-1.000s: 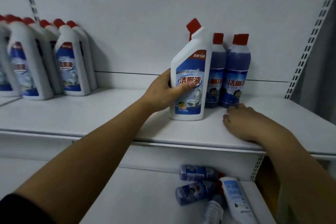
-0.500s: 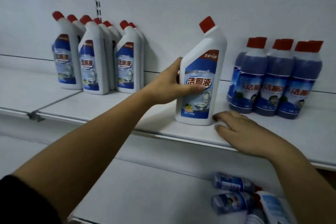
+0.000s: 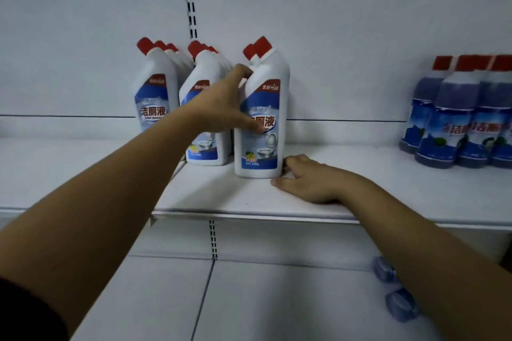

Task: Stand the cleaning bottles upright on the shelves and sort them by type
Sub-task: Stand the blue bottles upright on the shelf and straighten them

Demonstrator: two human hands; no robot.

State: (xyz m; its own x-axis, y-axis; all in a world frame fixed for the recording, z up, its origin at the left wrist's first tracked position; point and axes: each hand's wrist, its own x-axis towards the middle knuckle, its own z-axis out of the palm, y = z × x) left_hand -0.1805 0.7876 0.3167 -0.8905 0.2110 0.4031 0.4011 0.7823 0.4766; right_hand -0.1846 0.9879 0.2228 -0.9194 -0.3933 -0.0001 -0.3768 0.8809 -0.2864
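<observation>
White bent-neck bottle stands upright on the upper shelf, by the left end of its board, just right of the matching white bottles; another red cap shows close behind it. Left hand wraps its shoulder, thumb across the label. Right hand lies palm-down on the shelf, fingers loosely curled and holding nothing, fingertips at the bottle's base; contact unclear.

Step, as judged: settling this bottle in with its kind. Dark blue bottles are grouped toward the shelf's right end, well apart.

Next move: nudge it flush with the group, release, then reach for the fallen bottles on the lower shelf, near its right edge.
</observation>
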